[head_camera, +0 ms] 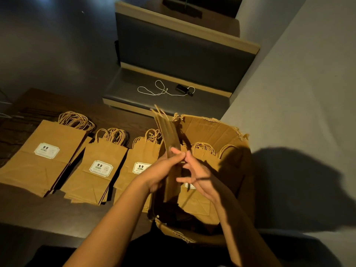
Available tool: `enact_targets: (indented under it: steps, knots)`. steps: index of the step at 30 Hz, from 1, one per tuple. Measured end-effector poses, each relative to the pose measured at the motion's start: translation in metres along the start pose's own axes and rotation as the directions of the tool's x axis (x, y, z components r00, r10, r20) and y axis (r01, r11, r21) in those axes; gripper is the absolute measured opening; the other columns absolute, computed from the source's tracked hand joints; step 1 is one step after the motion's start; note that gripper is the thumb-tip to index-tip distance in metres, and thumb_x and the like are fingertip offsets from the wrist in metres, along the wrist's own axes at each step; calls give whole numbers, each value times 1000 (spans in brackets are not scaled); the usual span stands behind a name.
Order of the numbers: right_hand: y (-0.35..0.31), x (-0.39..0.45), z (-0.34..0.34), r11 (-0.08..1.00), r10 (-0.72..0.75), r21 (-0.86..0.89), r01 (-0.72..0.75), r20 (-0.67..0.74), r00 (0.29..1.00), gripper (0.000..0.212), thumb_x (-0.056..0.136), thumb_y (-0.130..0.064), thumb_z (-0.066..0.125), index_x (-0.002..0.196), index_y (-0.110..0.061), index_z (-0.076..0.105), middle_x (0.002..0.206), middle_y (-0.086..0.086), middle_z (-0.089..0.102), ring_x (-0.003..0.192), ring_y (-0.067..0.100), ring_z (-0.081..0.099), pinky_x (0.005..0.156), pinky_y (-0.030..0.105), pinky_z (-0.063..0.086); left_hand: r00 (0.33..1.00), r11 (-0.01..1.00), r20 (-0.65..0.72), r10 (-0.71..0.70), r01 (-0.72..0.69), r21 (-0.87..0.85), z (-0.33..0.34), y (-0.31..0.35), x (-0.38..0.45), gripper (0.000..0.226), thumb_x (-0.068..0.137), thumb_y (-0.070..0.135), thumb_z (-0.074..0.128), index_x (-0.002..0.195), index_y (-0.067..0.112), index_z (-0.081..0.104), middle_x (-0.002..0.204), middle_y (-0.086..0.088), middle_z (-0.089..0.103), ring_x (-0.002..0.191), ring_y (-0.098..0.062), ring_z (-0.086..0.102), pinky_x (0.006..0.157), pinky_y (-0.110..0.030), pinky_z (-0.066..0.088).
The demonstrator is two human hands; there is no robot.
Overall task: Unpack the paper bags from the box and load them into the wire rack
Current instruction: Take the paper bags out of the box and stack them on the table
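An open cardboard box (210, 126) stands at the table's right end, with flat brown paper bags (202, 201) lying inside. Over its left wall I hold a thin bundle of flat bags (169, 135) upright, edge-on to the camera. My left hand (165, 170) grips the bundle from the left. My right hand (194, 174) touches its right side with fingers spread. Three stacks of bags with white labels lie on the table: a left stack (44, 157), a middle stack (96, 170) and a right stack (138, 157) against the box. No wire rack is in view.
The dark wooden table (38, 211) carries the stacks. Behind it is a booth bench (173, 54) with a white cable (154, 89) and a small black device (183, 89) on the seat. A grey wall (298, 93) runs along the right.
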State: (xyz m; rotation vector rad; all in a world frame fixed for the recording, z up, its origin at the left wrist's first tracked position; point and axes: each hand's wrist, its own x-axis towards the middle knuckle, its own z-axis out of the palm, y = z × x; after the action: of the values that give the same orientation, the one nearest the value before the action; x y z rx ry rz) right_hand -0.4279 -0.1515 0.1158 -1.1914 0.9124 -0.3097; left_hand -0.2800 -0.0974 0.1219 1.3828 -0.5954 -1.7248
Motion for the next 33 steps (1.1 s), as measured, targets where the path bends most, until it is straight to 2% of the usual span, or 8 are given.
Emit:
enact_targets:
  steps: [2,4,7,11,23,27,30,33]
  knots:
    - [5,2,-5,997,-39,61,43,-70,997,47,101,-54,44,137,-30,61,147,3,53,130,22,53,99,51,54,994,998,-103,28,-33,-44,-9,3,-1,33,100,11,57,132,18,59,121,-10,70,114,-28,66,94,-42,56]
    - [21,15,-20,991,-13,117,57,-349,937,34,104,-32,52,134,-17,61,133,13,62,113,28,64,87,39,58,981,995,-186,52,-67,-75,-23,4,-2,39,96,-7,50,127,14,62,119,-11,72,113,-27,66,95,-38,53]
    - [73,39,-58,966,118,-98,-240,-660,742,54,96,-20,66,144,-9,45,144,19,50,120,32,55,90,36,48,968,994,-245,52,-74,-84,-39,4,-9,40,96,-10,49,122,17,61,116,-8,71,106,-24,66,85,-35,53]
    - [138,45,-80,821,285,-191,-538,-679,677,99,83,-35,80,159,-17,17,159,17,25,143,39,33,116,44,33,951,980,-304,56,-110,-165,-50,-2,-11,40,92,-15,50,116,15,63,111,-8,73,92,-16,69,70,-25,54]
    - [162,42,-56,424,168,-589,-688,-695,699,124,64,-32,91,152,-38,4,147,9,16,132,35,34,102,45,47,957,966,-285,55,-123,-226,-54,-9,-9,44,92,-19,46,113,17,60,105,-6,73,92,-15,71,62,-21,57]
    - [159,38,-61,511,82,-576,-637,-706,704,125,68,-21,89,154,-39,1,146,12,33,129,34,44,95,42,52,956,973,-290,50,-112,-204,-55,-11,-9,44,92,-18,47,117,16,60,109,-7,73,92,-16,70,63,-20,56]
    - [143,40,-73,775,83,-412,-479,-685,723,109,82,4,73,156,-39,7,146,7,49,123,31,57,81,39,59,956,976,-287,52,-110,-189,-56,-12,-8,44,92,-17,48,118,17,60,111,-7,73,96,-17,69,70,-23,54]
    - [113,30,-86,886,36,-340,-315,-627,778,70,91,4,65,149,-23,37,144,6,50,132,33,51,101,50,51,954,977,-294,51,-109,-184,-57,-12,-8,42,93,-15,50,118,18,60,110,-5,73,101,-19,68,76,-26,53]
